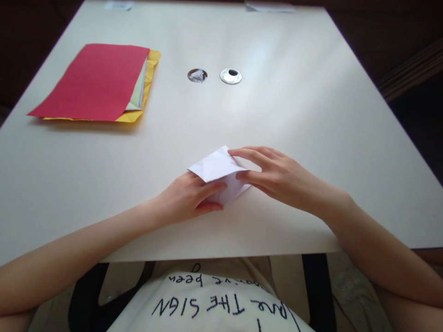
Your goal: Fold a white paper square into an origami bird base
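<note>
A small folded white paper [216,167] lies on the white table [277,106] near its front edge. My left hand [188,198] pinches the paper's lower left part, fingers and thumb closed on a fold. My right hand [273,175] comes in from the right, index finger stretched along the top flap and thumb pressed against the paper's right edge. Part of the paper is hidden under both hands.
A stack of coloured sheets, red [95,80] on top with pale green and yellow [150,76] beneath, lies at the back left. Two round cable holes [197,75] [230,76] sit mid-table. Papers lie at the far edge [270,7]. The table's front edge runs just below my hands.
</note>
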A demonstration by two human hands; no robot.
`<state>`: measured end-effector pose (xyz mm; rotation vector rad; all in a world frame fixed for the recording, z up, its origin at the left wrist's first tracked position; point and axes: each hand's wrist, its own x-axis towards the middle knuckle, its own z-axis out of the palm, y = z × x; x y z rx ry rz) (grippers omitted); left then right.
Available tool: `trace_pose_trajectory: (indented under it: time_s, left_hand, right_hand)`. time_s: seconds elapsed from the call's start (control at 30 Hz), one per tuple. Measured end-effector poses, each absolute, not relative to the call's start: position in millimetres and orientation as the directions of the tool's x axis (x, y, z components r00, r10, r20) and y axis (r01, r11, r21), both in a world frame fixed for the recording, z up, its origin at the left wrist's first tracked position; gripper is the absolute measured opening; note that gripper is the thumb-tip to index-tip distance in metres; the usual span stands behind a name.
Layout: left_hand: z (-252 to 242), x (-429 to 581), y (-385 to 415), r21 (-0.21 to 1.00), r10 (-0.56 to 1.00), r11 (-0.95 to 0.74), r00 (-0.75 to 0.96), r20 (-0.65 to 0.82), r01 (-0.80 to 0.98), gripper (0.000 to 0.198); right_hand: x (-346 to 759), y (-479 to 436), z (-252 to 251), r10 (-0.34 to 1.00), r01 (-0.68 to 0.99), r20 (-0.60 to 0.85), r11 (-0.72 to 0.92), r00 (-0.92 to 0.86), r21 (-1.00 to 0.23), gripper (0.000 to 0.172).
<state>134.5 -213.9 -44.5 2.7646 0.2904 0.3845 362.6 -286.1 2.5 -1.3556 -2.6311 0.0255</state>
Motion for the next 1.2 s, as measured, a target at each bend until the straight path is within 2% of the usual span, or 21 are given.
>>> trace_pose_trajectory:
  time_s: [0.07,0.17,0.3,0.47,0.67,0.8,1.03,1.1,1.2]
  left_hand:
    - [-45,134,-212,0.313,0.215,-0.941,0.939,0.268,0.126,0.038]
    - [-44,135,-212,0.292,0.2,-0.95,0.938,0.284,0.113,0.036]
    - [-42,136,-213,0.329,0.213,-0.936,0.945,0.25,0.124,0.033]
    - [-43,138,-215,0.36,0.151,-0.931,0.959,0.238,0.057,0.036]
    - [-44,140,-218,0.322,0.148,-0.945,0.956,0.252,0.062,0.034]
    - [-42,140,-219,0.278,0.152,-0.958,0.953,0.264,0.076,0.034]
    - [-42,140,-219,0.278,0.122,-0.959,0.967,0.225,0.056,0.03]
    - [-43,140,-218,0.302,0.138,-0.951,0.965,0.225,0.065,0.034]
    - [-44,141,-219,0.384,0.194,-0.919,0.952,0.238,0.091,0.052]
  right_hand:
    - [367,-287,6,0.816,0.816,0.104,0.576,-0.569,-0.054,0.028]
    - [371,-288,10,0.82,0.822,0.088,0.569,-0.565,-0.024,0.027]
    - [368,-287,11,0.81,0.81,0.081,0.585,-0.58,-0.049,0.022]
    - [365,-287,13,0.812,0.808,0.081,0.583,-0.578,-0.084,0.021]
    - [370,-291,29,0.829,0.833,0.095,0.553,-0.55,0.005,0.021]
    - [362,-293,32,0.835,0.841,0.116,0.541,-0.538,0.015,0.028]
    - [359,-294,24,0.815,0.81,0.042,0.567,-0.578,0.152,0.034]
    - [361,-292,25,0.812,0.809,0.059,0.567,-0.581,0.154,0.033]
    - [358,-289,32,0.816,0.813,0.082,0.552,-0.572,0.187,0.032]
